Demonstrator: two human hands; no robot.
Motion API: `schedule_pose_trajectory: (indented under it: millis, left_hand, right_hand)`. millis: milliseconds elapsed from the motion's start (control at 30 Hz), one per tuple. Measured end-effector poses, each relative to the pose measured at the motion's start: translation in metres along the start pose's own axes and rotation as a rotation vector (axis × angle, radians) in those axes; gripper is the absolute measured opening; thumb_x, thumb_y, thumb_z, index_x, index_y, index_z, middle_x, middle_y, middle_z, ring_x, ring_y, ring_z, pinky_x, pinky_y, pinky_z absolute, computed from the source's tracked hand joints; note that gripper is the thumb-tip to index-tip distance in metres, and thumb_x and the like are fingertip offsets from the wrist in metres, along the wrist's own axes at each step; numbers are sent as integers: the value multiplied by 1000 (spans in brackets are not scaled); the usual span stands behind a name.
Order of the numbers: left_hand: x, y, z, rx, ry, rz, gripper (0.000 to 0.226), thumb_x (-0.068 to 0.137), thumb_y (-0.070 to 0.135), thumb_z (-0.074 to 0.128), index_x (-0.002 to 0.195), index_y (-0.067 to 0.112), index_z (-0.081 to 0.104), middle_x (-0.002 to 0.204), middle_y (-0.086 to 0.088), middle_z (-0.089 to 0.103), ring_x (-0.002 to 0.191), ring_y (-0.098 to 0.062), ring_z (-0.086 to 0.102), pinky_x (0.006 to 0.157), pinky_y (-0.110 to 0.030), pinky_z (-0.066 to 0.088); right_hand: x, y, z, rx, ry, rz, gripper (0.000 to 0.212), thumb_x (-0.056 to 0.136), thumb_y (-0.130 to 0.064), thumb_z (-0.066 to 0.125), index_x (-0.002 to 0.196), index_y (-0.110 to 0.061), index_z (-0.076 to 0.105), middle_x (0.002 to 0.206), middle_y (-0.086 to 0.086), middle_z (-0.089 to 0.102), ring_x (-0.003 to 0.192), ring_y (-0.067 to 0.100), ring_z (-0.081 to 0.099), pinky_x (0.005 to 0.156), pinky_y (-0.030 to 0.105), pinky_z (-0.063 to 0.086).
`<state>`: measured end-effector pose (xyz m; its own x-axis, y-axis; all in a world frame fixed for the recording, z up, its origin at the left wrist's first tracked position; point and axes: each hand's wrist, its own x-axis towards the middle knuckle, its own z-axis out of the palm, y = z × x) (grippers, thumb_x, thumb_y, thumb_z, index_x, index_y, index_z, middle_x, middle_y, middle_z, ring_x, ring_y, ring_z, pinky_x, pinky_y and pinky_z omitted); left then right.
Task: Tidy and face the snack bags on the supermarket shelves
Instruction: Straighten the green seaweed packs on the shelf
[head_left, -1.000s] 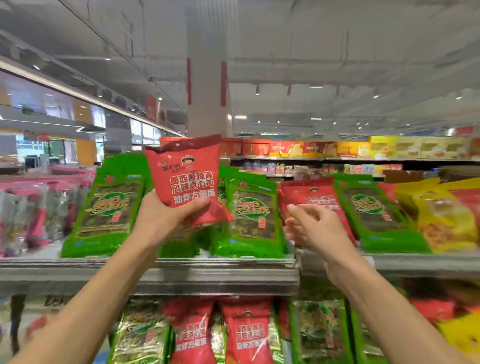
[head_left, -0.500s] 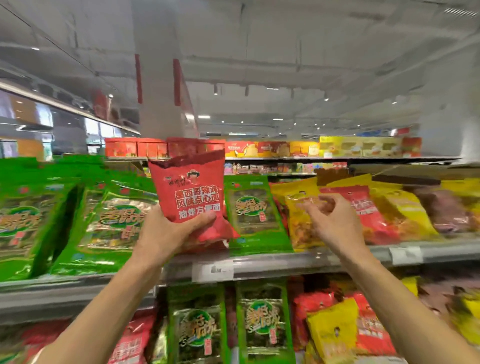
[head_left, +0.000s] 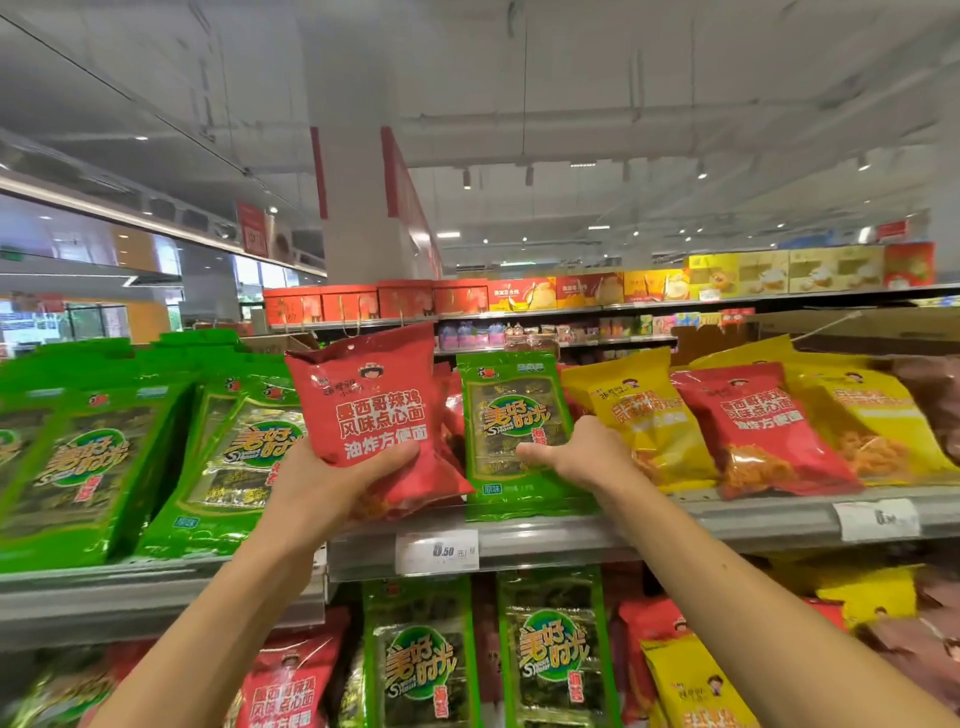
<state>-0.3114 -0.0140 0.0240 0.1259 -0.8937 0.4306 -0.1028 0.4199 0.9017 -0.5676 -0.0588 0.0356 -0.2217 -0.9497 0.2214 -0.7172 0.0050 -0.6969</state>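
Note:
My left hand grips a red snack bag by its lower part and holds it upright in front of the top shelf, label facing me. My right hand grips the right edge of a green seaweed bag that stands on the shelf, thumb across its front. Yellow bags and another red bag lean right of it. Green seaweed bags fill the shelf's left part.
The grey shelf rail carries price tags. The lower shelf holds more green, red and yellow bags. Behind stand far shelves with red and yellow boxes and a white pillar.
The view has shifted along the shelf. My right hand has come down from the yellow and red bags to the green seaweed bag. My left hand still holds the red bag.

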Motion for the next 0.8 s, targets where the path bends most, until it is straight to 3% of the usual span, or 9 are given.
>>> schedule_pose_trajectory:
  millis: [133, 267, 367, 433, 533, 600, 700, 800]
  left_hand:
    - [0, -3, -14, -12, 26, 3, 54, 48, 43, 93, 97, 28, 74, 89, 11, 78, 76, -9, 75, 53, -18, 56]
    - [1, -6, -23, 10, 13, -18, 60, 49, 46, 92, 102, 25, 74, 92, 7, 78, 79, -15, 76, 56, -21, 57]
    - [2, -8, -23, 34, 13, -32, 62, 47, 50, 91, 101, 24, 74, 89, 8, 78, 76, -13, 76, 55, -21, 56]
    - [4, -7, -20, 45, 13, -35, 61, 46, 51, 91, 99, 26, 73, 87, 11, 78, 75, -10, 75, 57, -20, 55]
    - [7, -3, -7, 28, -7, -39, 57, 48, 47, 92, 97, 24, 74, 86, 9, 78, 76, -11, 75, 62, -25, 57]
    - [9, 0, 8, 16, -22, -23, 53, 50, 42, 92, 96, 21, 75, 85, 9, 78, 76, -11, 75, 63, -26, 60]
    - [11, 4, 40, -27, -98, -16, 57, 49, 42, 91, 100, 22, 73, 88, 10, 78, 77, -8, 75, 61, -22, 59]
    - [16, 3, 78, -67, -189, -53, 49, 56, 36, 93, 99, 25, 72, 87, 12, 77, 75, -6, 74, 54, -15, 54]
  right_hand:
    - [5, -3, 3, 288, -57, 45, 65, 78, -43, 85, 119, -1, 57, 118, 11, 66, 110, 30, 63, 100, 49, 53]
    - [4, -5, 4, 459, -148, 20, 75, 80, -36, 84, 136, 1, 50, 138, 18, 59, 128, 38, 56, 109, 54, 47]
    - [-1, -9, 1, 531, -127, -66, 84, 79, -33, 85, 144, 0, 44, 146, 18, 53, 135, 38, 51, 113, 55, 43]
    - [-6, -13, -4, 563, -73, -122, 70, 80, -30, 84, 138, -5, 53, 138, 11, 60, 130, 34, 56, 113, 54, 42]
    - [-14, -13, -17, 512, 67, -246, 18, 85, -26, 81, 100, -26, 71, 100, -6, 74, 103, 21, 70, 96, 45, 54]
    - [-21, -10, -33, 456, 189, -311, 15, 86, -27, 81, 93, -31, 69, 92, -10, 72, 94, 16, 70, 87, 39, 55]
    - [-31, 9, -62, 402, 348, -341, 23, 86, -29, 81, 107, -24, 71, 98, -6, 73, 93, 16, 69, 86, 39, 55]
    - [-40, 43, -87, 476, 417, -326, 16, 85, -27, 82, 93, -28, 69, 95, -6, 76, 91, 18, 72, 82, 38, 57]
